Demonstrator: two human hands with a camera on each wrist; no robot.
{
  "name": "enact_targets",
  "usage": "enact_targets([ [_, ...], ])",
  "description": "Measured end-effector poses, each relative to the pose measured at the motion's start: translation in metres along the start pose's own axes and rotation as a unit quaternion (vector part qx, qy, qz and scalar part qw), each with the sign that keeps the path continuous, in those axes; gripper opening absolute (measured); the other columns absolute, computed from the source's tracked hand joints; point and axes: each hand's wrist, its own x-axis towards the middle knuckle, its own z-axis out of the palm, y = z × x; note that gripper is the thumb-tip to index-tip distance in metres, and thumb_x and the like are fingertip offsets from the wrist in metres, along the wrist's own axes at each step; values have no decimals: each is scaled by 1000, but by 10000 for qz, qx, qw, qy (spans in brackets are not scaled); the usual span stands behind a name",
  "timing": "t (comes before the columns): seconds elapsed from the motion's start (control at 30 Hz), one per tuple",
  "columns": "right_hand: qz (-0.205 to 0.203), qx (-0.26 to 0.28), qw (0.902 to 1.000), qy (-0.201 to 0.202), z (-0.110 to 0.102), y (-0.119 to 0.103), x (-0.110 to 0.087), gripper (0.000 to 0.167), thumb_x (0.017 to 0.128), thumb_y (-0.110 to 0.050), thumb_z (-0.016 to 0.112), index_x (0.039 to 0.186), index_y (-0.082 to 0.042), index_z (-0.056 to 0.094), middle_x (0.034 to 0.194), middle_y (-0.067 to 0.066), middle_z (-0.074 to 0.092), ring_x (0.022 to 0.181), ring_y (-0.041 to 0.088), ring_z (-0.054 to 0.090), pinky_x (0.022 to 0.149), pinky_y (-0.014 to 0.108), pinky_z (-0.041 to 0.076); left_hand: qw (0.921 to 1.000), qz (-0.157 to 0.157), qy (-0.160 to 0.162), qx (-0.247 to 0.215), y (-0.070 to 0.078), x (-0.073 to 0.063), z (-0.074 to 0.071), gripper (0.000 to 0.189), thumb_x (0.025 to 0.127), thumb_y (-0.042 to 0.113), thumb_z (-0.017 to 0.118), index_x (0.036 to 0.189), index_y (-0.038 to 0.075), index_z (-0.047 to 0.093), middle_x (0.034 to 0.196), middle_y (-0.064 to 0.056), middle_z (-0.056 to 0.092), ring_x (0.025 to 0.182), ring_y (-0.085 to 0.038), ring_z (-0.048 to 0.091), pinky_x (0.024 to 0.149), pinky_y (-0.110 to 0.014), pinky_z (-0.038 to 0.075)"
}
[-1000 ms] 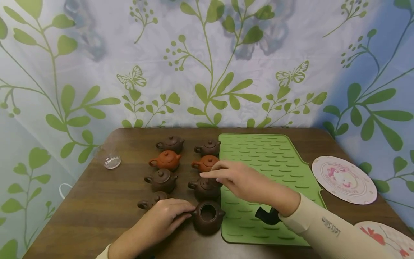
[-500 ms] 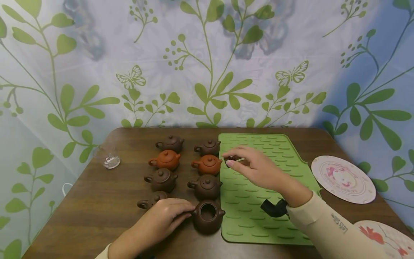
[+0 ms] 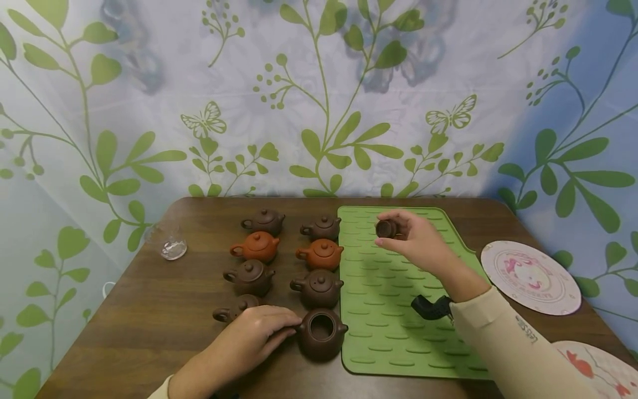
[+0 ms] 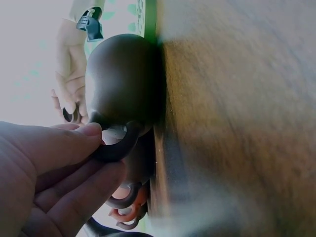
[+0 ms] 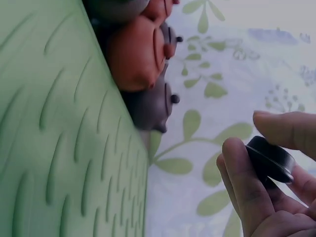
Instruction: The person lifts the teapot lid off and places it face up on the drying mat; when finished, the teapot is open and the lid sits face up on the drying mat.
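Observation:
At the table's front, my left hand (image 3: 254, 335) pinches the handle of a dark brown teapot (image 3: 319, 348) whose round mouth shows uncovered. The left wrist view shows thumb and fingers on the curved handle (image 4: 123, 149) and the teapot upright on the wood. My right hand (image 3: 423, 244) is raised over the far part of the green mat (image 3: 379, 310), holding the small brown teapot lid (image 3: 386, 229) with its hollow underside turned outward. Seen from the right wrist, the dark lid (image 5: 271, 158) sits between thumb and fingers.
Two columns of lidded teapots stand left of the mat, among them an orange teapot (image 3: 319, 256) and a brown teapot (image 3: 319, 291). A clear glass (image 3: 173, 249) is at the far left. Two round patterned mats, one a pink mat (image 3: 530, 277), lie at the right.
My right hand has moved away from the teapots, right and farther back over the green mat, carrying the lid and turning it. My left hand has stayed on the teapot's handle.

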Motion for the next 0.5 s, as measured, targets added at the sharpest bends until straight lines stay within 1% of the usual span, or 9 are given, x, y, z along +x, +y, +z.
enact_targets([
  [0.13, 271, -10, 9996, 124, -10, 10, 3, 50, 99, -14, 78, 144, -4, 58, 131, 16, 66, 115, 29, 66, 86, 32, 57, 10000, -31, -26, -12, 0, 0, 0, 29, 86, -3, 85, 112, 7, 77, 109, 1, 75, 100, -12, 72, 88, -26, 57],
  [0.2, 390, -22, 9990, 201, -14, 15, 4, 50, 100, -13, 76, 145, -2, 57, 130, 16, 66, 115, 30, 66, 87, 33, 57, 10000, -38, -42, -28, -1, -1, 0, 29, 86, -3, 85, 112, 7, 77, 109, 1, 75, 101, -12, 72, 88, -26, 57],
  [0.27, 483, -109, 9985, 235, -16, 19, 4, 51, 101, -15, 76, 146, -2, 56, 129, 17, 66, 113, 30, 66, 88, 37, 57, 10000, -31, -45, -41, -1, -1, 1, 30, 86, -4, 85, 112, 7, 77, 110, 1, 75, 102, -12, 72, 89, -26, 57],
  [0.4, 613, -306, 9976, 106, -15, 27, 3, 50, 100, -17, 77, 144, -3, 58, 127, 15, 69, 112, 28, 66, 89, 43, 56, 10000, -24, -40, -60, -2, -2, 1, 30, 84, -5, 85, 112, 6, 77, 111, 0, 75, 103, -13, 71, 90, -25, 56],
  [0.5, 646, -284, 9975, -21, -9, 34, 3, 47, 98, -15, 79, 140, -5, 61, 125, 13, 70, 111, 27, 67, 88, 42, 56, 9999, -56, -46, -83, -2, -2, 1, 30, 84, -5, 85, 111, 6, 77, 110, 0, 75, 103, -12, 71, 90, -24, 55],
])
